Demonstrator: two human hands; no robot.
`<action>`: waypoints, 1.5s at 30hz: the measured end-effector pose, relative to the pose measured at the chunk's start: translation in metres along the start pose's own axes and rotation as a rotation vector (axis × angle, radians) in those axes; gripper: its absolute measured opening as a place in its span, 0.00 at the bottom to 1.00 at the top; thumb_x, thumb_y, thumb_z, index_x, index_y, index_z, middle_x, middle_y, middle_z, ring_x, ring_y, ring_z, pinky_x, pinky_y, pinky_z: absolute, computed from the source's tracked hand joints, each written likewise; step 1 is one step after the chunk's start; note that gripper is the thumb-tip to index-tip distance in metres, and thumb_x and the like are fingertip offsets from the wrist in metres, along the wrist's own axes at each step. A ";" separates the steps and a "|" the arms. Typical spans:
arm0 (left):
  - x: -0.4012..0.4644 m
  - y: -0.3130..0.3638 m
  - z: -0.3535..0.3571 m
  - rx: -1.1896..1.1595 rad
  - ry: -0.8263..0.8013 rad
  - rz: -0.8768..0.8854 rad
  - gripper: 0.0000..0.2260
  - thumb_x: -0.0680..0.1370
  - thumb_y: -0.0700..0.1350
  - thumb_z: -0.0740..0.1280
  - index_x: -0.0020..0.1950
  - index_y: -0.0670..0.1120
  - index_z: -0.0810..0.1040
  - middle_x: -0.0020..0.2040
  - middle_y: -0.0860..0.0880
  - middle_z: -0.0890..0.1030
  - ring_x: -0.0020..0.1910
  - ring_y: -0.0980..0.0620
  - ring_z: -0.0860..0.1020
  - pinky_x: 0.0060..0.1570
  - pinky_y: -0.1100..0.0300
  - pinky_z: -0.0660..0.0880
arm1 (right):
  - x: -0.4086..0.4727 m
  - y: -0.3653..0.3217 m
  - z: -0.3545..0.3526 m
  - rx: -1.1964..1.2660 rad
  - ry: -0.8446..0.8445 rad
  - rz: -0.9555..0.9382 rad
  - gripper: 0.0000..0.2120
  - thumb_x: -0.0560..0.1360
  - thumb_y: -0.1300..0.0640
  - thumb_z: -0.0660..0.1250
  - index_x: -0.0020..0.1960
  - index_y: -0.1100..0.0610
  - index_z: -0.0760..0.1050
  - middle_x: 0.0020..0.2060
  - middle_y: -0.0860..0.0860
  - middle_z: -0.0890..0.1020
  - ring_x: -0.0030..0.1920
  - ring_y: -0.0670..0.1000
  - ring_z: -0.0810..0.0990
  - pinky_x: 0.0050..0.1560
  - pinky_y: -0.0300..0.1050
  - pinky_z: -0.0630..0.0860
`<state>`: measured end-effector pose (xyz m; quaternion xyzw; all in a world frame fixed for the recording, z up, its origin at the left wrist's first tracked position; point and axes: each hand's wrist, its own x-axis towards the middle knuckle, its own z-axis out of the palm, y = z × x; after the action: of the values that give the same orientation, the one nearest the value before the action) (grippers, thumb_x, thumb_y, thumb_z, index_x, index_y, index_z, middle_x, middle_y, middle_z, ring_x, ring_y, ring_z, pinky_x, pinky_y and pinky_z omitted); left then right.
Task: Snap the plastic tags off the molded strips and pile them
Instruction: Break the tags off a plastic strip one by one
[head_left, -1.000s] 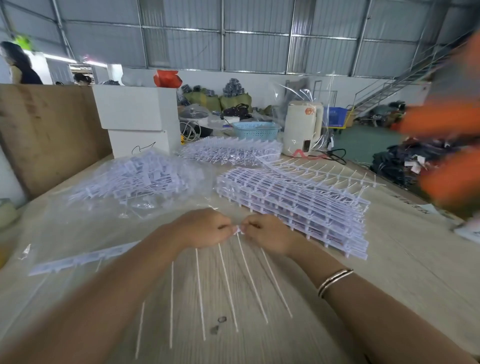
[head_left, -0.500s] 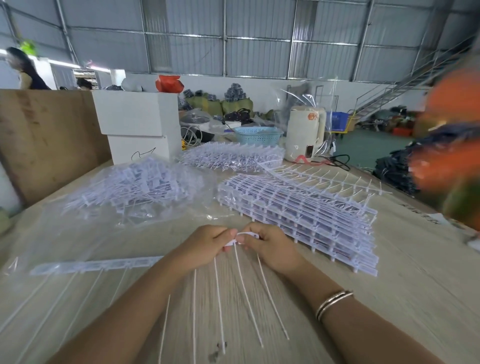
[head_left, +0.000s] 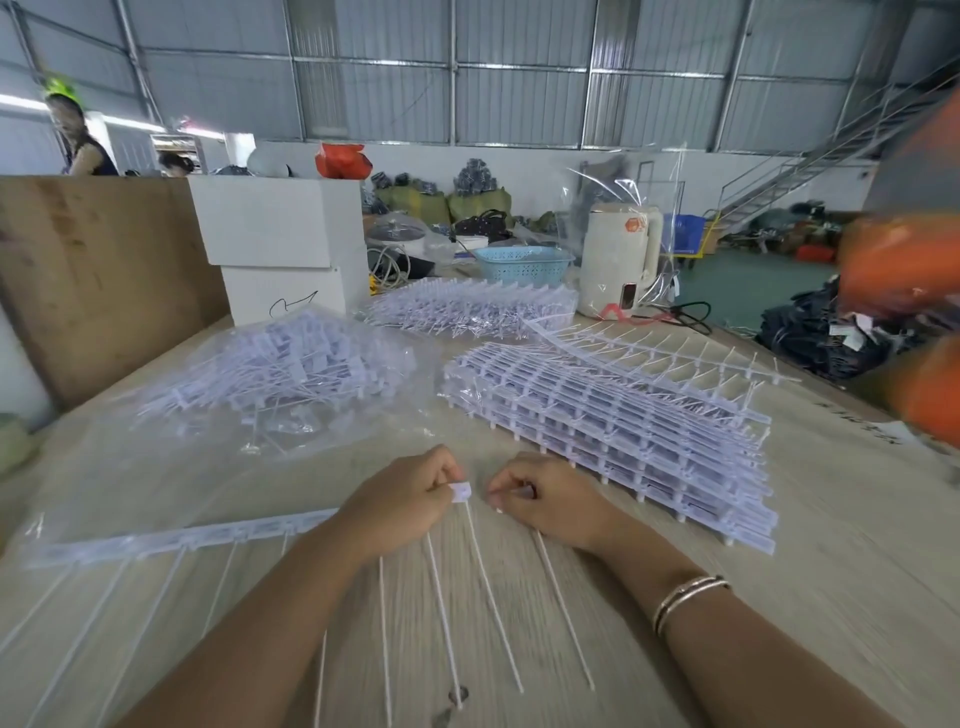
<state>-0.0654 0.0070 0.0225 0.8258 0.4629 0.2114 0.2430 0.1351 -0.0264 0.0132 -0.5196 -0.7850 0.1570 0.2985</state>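
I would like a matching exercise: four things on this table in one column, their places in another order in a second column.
1. kettle
2. blue basket
3. white boxes
4. stack of molded strips

a. just past the right hand
b. far left, by the wooden board
c. far right, wrapped in clear plastic
d. left of the kettle

Pairs: 1-c, 2-d, 3-b, 4-a

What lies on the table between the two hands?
In the head view, only bare table shows in the gap between the left hand and right hand; a snapped tag juts into it.
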 end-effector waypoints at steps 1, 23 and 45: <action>0.000 0.000 0.002 0.002 -0.001 0.008 0.06 0.76 0.44 0.61 0.46 0.57 0.70 0.39 0.55 0.77 0.39 0.53 0.76 0.42 0.53 0.72 | 0.000 0.000 0.000 -0.010 0.014 -0.014 0.06 0.76 0.56 0.67 0.50 0.57 0.80 0.42 0.44 0.75 0.40 0.34 0.72 0.43 0.23 0.65; -0.001 0.005 0.002 -0.295 -0.069 0.070 0.18 0.81 0.46 0.60 0.31 0.53 0.77 0.27 0.56 0.78 0.29 0.60 0.76 0.39 0.62 0.72 | -0.004 -0.011 -0.002 0.464 -0.038 0.029 0.03 0.74 0.60 0.69 0.42 0.59 0.78 0.33 0.49 0.76 0.33 0.44 0.72 0.36 0.36 0.68; -0.005 0.015 -0.003 -0.566 -0.069 0.157 0.17 0.76 0.57 0.56 0.33 0.56 0.78 0.32 0.56 0.79 0.32 0.61 0.77 0.30 0.70 0.68 | 0.002 -0.014 0.001 0.835 0.163 -0.038 0.10 0.71 0.55 0.67 0.42 0.62 0.81 0.33 0.53 0.81 0.33 0.48 0.77 0.42 0.38 0.74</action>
<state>-0.0596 -0.0033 0.0332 0.7651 0.3118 0.3222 0.4622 0.1238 -0.0301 0.0203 -0.3501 -0.6373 0.4142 0.5475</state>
